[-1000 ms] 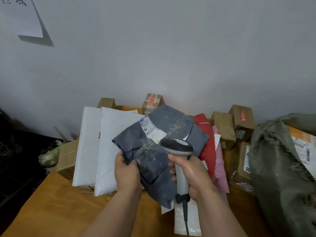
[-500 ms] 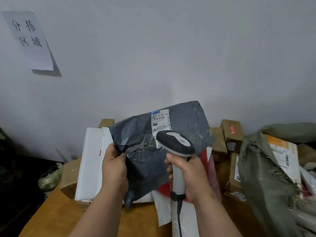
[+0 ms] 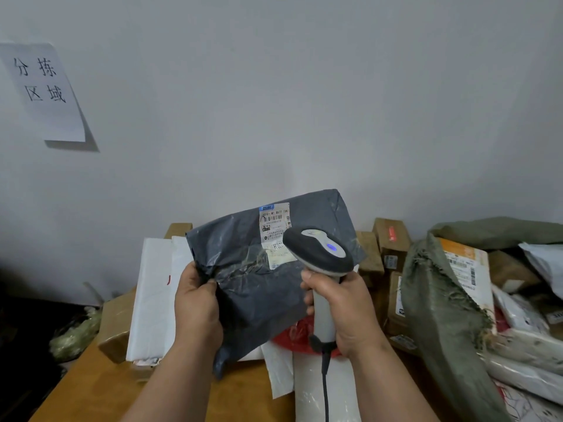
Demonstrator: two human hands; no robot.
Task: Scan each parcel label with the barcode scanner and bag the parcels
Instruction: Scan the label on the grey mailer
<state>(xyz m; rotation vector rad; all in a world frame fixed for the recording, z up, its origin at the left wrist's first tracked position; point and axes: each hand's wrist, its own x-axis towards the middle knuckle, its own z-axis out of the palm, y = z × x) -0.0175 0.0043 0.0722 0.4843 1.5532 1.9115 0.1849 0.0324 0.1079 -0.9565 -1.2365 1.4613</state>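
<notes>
Fingers of left hand [image 3: 198, 303] curled on grey parcel's [image 3: 262, 269] edge, right hand's [image 3: 341, 306] round barcode scanner [image 3: 320, 254], seemingly before its label [image 3: 274, 229].

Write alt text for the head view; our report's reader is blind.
A person's left hand holds up a grey parcel while the right hand aims a barcode scanner at its label, above a table piled with parcels.

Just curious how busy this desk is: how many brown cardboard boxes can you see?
5 for sure: one box at the table edge, left; one behind the white mailers; three right of the scanner. The green sack may hide more.
</notes>
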